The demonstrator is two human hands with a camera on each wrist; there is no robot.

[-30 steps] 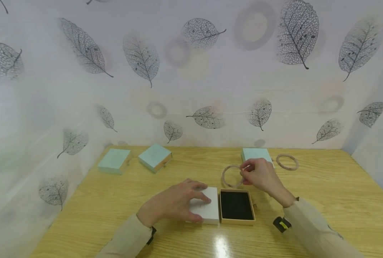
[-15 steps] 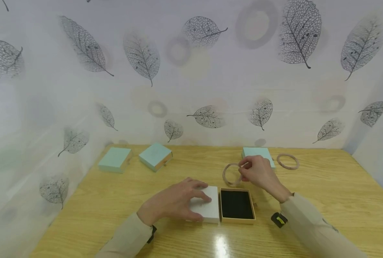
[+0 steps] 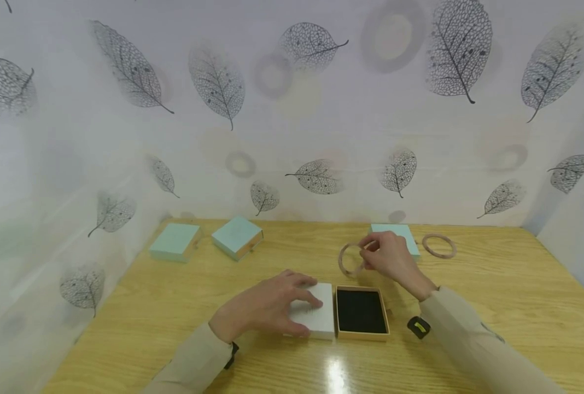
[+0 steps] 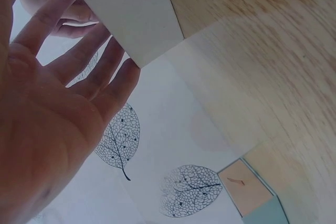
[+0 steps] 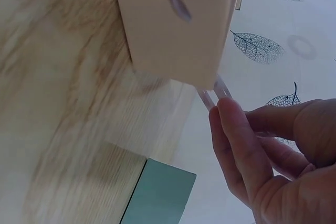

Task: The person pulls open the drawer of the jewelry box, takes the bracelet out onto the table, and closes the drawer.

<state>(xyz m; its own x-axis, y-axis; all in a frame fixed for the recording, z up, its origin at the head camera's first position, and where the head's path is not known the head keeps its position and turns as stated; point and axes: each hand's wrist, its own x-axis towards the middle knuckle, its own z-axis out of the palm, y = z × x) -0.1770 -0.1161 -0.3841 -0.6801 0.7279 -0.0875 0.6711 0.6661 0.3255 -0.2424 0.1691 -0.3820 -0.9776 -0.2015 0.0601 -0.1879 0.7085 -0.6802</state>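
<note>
My left hand (image 3: 267, 306) lies over a white box cover (image 3: 323, 312), fingers spread and touching its surface. In the left wrist view, straight fingers of the left hand (image 4: 63, 98) lie along the edge of the white cover (image 4: 134, 17). Beside the cover, on its right, sits a tan box drawer (image 3: 363, 336) with a black lining inside. Beyond the drawer, my right hand (image 3: 392, 260) pinches a pinkish bangle (image 3: 341, 260) by its right side, held up on edge. The right wrist view shows this bangle (image 5: 222, 88) at the fingertips, partly hidden behind the drawer's tan side (image 5: 176, 38).
Two pale teal boxes (image 3: 175, 241) stand at the table's back left. Another teal box (image 3: 397, 234) is at the back right, partly behind my right hand. A second bangle (image 3: 440, 256) lies flat right of it. Leaf-patterned cloth (image 3: 316, 126) rises behind the wooden table (image 3: 139, 312).
My right hand has shifted slightly up and left in the head view, carrying the bangle a little farther from the drawer. My left hand has stayed on the white cover.
</note>
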